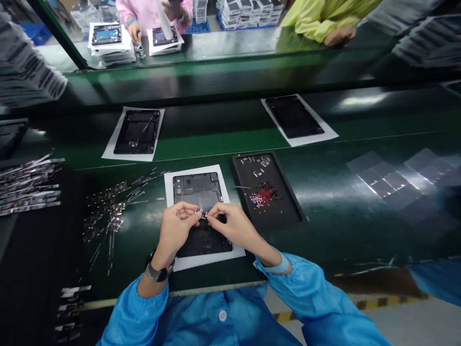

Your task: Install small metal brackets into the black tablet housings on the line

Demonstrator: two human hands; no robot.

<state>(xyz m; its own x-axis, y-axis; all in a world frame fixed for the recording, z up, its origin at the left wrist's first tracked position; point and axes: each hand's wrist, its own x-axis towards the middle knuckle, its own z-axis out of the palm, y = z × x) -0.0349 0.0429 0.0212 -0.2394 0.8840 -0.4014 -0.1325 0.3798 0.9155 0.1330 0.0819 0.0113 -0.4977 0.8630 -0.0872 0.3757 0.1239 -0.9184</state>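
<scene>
Both my hands meet over a black tablet housing, which lies on a white sheet. Between the fingertips is a small circuit board. My left hand pinches its left side, and my right hand pinches the right end with thumb and forefinger. Fingers cover much of the board, so its details are hidden. To the left lies a loose pile of similar boards with thin flex strips. On the right, a black tray holds red and black small parts and several metallic pieces.
Farther back, two more tablet housings lie on white sheets, one at left and one at right. Clear film sheets lie at right. More strips are stacked far left. Across the line, co-workers in pink and yellow sleeves are at the bench.
</scene>
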